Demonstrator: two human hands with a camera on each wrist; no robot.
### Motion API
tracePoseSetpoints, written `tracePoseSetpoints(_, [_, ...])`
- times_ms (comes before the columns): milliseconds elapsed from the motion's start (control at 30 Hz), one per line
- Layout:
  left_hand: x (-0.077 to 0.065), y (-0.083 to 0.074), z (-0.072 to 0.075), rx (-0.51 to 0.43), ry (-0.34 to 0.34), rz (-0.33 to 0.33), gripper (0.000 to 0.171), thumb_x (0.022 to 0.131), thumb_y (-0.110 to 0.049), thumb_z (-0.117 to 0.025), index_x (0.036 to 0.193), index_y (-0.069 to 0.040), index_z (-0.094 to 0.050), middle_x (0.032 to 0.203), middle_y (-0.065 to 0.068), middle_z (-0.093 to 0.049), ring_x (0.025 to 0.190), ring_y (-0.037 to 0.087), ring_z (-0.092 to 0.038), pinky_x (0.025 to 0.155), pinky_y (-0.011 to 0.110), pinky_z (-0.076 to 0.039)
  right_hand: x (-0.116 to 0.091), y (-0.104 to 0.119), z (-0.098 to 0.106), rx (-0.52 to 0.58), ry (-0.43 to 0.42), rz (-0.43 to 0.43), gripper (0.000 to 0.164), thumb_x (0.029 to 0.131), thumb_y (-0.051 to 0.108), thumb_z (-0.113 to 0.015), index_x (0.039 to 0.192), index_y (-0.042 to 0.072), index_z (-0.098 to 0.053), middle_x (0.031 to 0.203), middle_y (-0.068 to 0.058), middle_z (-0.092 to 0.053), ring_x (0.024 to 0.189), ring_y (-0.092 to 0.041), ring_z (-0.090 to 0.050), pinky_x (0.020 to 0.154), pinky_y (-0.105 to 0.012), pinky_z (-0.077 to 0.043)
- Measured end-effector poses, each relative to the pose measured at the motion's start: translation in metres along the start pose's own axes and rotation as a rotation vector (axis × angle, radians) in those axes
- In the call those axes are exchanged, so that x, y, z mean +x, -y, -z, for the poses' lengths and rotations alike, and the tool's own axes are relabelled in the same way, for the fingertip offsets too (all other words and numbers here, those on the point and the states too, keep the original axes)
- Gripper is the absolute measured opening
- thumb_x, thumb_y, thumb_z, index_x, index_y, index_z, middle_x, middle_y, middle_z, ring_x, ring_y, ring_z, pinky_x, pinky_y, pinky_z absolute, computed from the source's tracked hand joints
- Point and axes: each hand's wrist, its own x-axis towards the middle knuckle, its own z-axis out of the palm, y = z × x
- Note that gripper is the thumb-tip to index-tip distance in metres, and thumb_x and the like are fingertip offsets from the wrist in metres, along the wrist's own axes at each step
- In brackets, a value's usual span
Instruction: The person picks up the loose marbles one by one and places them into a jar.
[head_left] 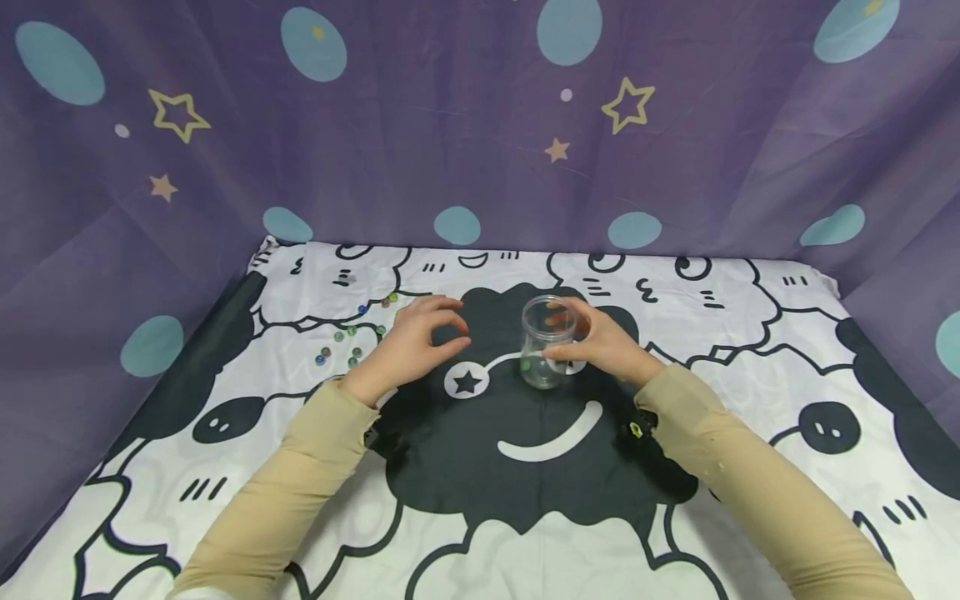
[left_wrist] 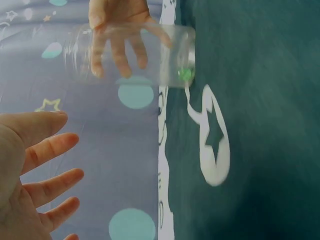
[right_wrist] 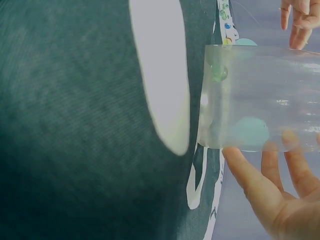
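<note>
A clear plastic jar (head_left: 542,377) stands upright with its mouth uncovered, and my right hand (head_left: 609,343) holds it from the right side, thumb and fingers around its wall. One green marble (right_wrist: 219,73) lies at the bottom of the jar. Whether the jar's base touches the cloth, I cannot tell. To the left of the jar, my left hand (head_left: 422,340) hovers apart from it, fingers spread and holding nothing. Several small glass marbles (head_left: 352,331), green, blue and reddish, lie scattered on the cloth just left of that hand.
A white cloth (head_left: 540,562) with black cartoon sheep covers the table. Beneath the jar is a large dark sheep face (head_left: 465,467). A purple curtain (head_left: 450,125) with stars and blue dots hangs behind the table and along both sides.
</note>
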Motion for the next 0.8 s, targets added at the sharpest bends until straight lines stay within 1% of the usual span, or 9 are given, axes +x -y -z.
tracePoseSetpoints(133, [-0.007, 0.008, 0.005, 0.002, -0.005, 0.026, 0.012, 0.087, -0.023, -0.069, 0.093, -0.012, -0.069, 0.131, 0.016, -0.055, 0.129, 0.036, -0.041, 0.105, 0.062, -0.022, 0.0, 0.0, 0.0, -0.007, -0.001, 0.0, 0.071, 0.082, 0.016, -0.074, 0.142, 0.012, -0.037, 0.134, -0.019, -0.047, 0.114, -0.033, -0.052, 0.084, -0.043, -0.052])
tracePoseSetpoints(267, [-0.013, 0.016, 0.01, 0.025, -0.006, 0.032, 0.012, 0.087, -0.022, -0.069, 0.093, -0.012, -0.068, 0.13, 0.017, -0.055, 0.127, 0.038, -0.042, 0.105, 0.063, -0.022, 0.0, -0.001, 0.0, -0.013, -0.003, -0.004, 0.071, 0.082, 0.017, -0.074, 0.142, 0.012, -0.037, 0.134, -0.018, -0.048, 0.114, -0.033, -0.052, 0.084, -0.043, -0.053])
tracePoseSetpoints(433, [-0.017, 0.024, 0.017, 0.052, -0.015, 0.029, 0.01, 0.086, -0.02, -0.07, 0.091, -0.012, -0.068, 0.131, 0.019, -0.054, 0.125, 0.04, -0.044, 0.103, 0.064, -0.023, 0.001, -0.002, 0.0, -0.009, -0.006, -0.005, 0.07, 0.081, 0.016, -0.074, 0.141, 0.012, -0.038, 0.133, -0.018, -0.048, 0.113, -0.033, -0.053, 0.084, -0.042, -0.053])
tracePoseSetpoints(533, [-0.019, 0.028, 0.022, 0.063, -0.018, 0.047, 0.009, 0.086, -0.02, -0.069, 0.091, -0.012, -0.068, 0.131, 0.019, -0.054, 0.125, 0.04, -0.043, 0.102, 0.065, -0.024, 0.001, -0.002, 0.001, -0.017, -0.01, -0.004, 0.069, 0.081, 0.016, -0.074, 0.141, 0.013, -0.039, 0.133, -0.018, -0.049, 0.113, -0.032, -0.053, 0.083, -0.04, -0.053])
tracePoseSetpoints(667, [-0.022, 0.034, 0.03, 0.086, -0.006, 0.081, 0.01, 0.087, -0.019, -0.068, 0.093, -0.011, -0.069, 0.133, 0.019, -0.053, 0.127, 0.041, -0.04, 0.101, 0.066, -0.022, 0.001, -0.001, 0.0, -0.026, -0.014, -0.003, 0.069, 0.081, 0.017, -0.074, 0.141, 0.013, -0.039, 0.133, -0.017, -0.049, 0.113, -0.032, -0.053, 0.083, -0.039, -0.053])
tracePoseSetpoints(800, [-0.025, 0.042, 0.04, 0.091, 0.011, 0.081, 0.011, 0.088, -0.017, -0.067, 0.096, -0.009, -0.068, 0.134, 0.019, -0.051, 0.129, 0.04, -0.039, 0.102, 0.066, -0.02, 0.0, 0.0, 0.0, -0.028, -0.013, -0.002, 0.07, 0.081, 0.016, -0.074, 0.141, 0.012, -0.039, 0.133, -0.018, -0.049, 0.114, -0.032, -0.052, 0.084, -0.039, -0.053])
